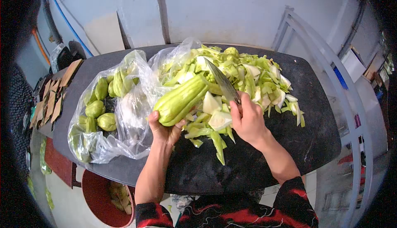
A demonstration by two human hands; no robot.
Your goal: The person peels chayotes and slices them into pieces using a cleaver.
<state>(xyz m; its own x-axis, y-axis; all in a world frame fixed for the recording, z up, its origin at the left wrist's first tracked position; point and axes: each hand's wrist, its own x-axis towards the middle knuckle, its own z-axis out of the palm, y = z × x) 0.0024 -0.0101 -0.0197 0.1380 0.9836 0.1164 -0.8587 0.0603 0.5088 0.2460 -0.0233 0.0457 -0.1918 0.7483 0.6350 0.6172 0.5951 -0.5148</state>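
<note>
A large pale-green chayote (pixel 182 100) rests in my left hand (pixel 166 129), its fingers wrapped round the lower end and the far end tilted up to the right. My right hand (pixel 250 120) grips a knife (pixel 223 81) whose blade points up and left, close to the chayote's upper end but apart from it, as far as I can see. Beneath and behind both hands spreads a heap of green peelings (pixel 244 71) with white cut pieces (pixel 219 120) in it. The knife's handle is mostly hidden in my fingers.
On the left of the dark table (pixel 318 124), an opened clear plastic bag (pixel 136 141) holds several whole chayotes (pixel 106 121). A red-brown bucket (pixel 93 195) with pale pieces inside stands on the floor below. A grey metal railing (pixel 351 104) runs along the right.
</note>
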